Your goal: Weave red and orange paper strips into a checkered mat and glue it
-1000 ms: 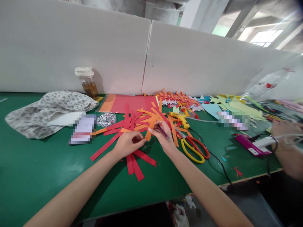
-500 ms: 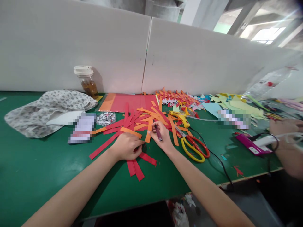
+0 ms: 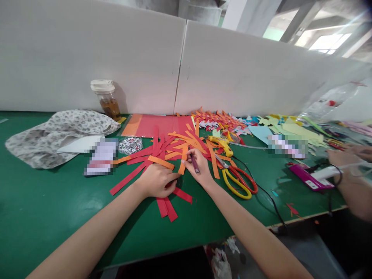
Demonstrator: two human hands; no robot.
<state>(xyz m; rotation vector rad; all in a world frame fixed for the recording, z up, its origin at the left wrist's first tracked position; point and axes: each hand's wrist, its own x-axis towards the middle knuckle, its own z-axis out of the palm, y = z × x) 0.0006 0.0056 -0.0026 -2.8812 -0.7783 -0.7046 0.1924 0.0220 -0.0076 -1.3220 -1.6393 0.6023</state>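
My right hand (image 3: 198, 167) is closed around a dark red pen (image 3: 194, 162), its tip by an upright orange paper strip (image 3: 183, 159). That strip lies on a heap of red and orange paper strips (image 3: 165, 145), and the hand rests at its right edge. Just left of it, my left hand (image 3: 157, 181) lies palm down with fingers curled; its index finger reaches to the strip's lower end. Whatever is under those fingers is hidden. Another orange strip (image 3: 161, 162) crosses behind its knuckles, and red strips (image 3: 167, 207) stick out below.
Yellow-and-red-handled scissors (image 3: 236, 182) and a yellow glue gun (image 3: 224, 147) with a black cord lie to the right. Further right are a purple power strip (image 3: 310, 177) and a co-worker's hands (image 3: 340, 159). A lidded cup (image 3: 106, 100) and patterned cloth (image 3: 58, 133) stand left.
The left index finger has shifted slightly right, closer to the orange strip's lower end. My right hand and the pen look nearly the same. The co-worker's hands have moved a little.
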